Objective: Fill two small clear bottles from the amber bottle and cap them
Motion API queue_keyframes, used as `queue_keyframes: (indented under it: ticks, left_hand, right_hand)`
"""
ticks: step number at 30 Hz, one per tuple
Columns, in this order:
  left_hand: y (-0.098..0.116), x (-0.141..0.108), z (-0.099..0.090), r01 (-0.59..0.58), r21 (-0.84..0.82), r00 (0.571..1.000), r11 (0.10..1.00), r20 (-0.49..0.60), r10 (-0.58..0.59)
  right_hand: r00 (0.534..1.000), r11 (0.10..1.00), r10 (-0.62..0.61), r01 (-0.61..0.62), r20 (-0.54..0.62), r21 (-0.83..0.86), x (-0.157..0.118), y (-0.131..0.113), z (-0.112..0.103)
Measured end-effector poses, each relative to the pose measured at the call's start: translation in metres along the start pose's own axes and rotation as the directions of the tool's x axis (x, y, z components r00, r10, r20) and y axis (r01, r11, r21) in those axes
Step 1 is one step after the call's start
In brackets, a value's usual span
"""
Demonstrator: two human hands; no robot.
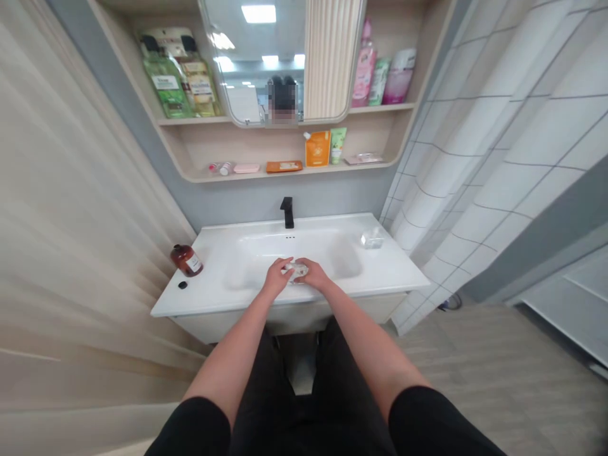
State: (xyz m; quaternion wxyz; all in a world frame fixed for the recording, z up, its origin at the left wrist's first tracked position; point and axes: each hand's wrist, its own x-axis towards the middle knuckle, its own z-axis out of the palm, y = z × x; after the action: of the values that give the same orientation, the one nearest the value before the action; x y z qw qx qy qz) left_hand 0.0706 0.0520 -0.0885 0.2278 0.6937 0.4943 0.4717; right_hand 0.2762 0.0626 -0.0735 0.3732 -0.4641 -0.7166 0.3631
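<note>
Both hands meet over the front part of the white sink basin (256, 247), around a small clear object (298, 271) that looks like glass or plastic. My left hand (277, 275) curls at its left side, with thumb and fingers against it. On the other side my right hand (313, 273) grips it with bent fingers. What the object is exactly cannot be made out. Behind the basin stands a black faucet (287, 213). A brown bottle (187, 260) without a cap is at the counter's left end, and a small black cap (183, 285) lies in front of it.
A clear container (372, 239) sits on the counter's right side. Above, a wooden shelf unit (199, 172) with a mirror (256, 57) holds several bottles, an orange pouch (318, 149) and a green tube (337, 145). Curtains hang left and right.
</note>
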Motion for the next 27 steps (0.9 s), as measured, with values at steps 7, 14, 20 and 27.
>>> queue_keyframes:
  ticks: [7,14,20,27]
  left_hand:
    - [0.0056,0.0014,0.0011,0.068,-0.123,0.996,0.990,-0.052,-0.075]
    - [0.0067,0.0022,-0.0005,0.206,-0.098,0.977,0.974,-0.036,-0.211]
    - [0.0071,0.0012,-0.0033,0.206,-0.179,0.977,0.962,-0.012,-0.212]
    - [0.0072,0.0008,-0.0032,0.174,-0.199,0.985,0.964,0.024,-0.172]
  right_hand:
    - [1.000,1.000,0.009,-0.009,-0.005,0.020,-0.0022,-0.0046,-0.0011]
    - [1.000,0.998,0.016,-0.016,0.004,0.060,-0.0038,-0.0085,-0.0040]
    - [0.999,0.993,0.007,-0.011,0.035,0.116,-0.0044,-0.0054,-0.0042]
    - [0.999,0.994,-0.019,0.015,0.039,0.110,-0.0015,0.0000,-0.0034]
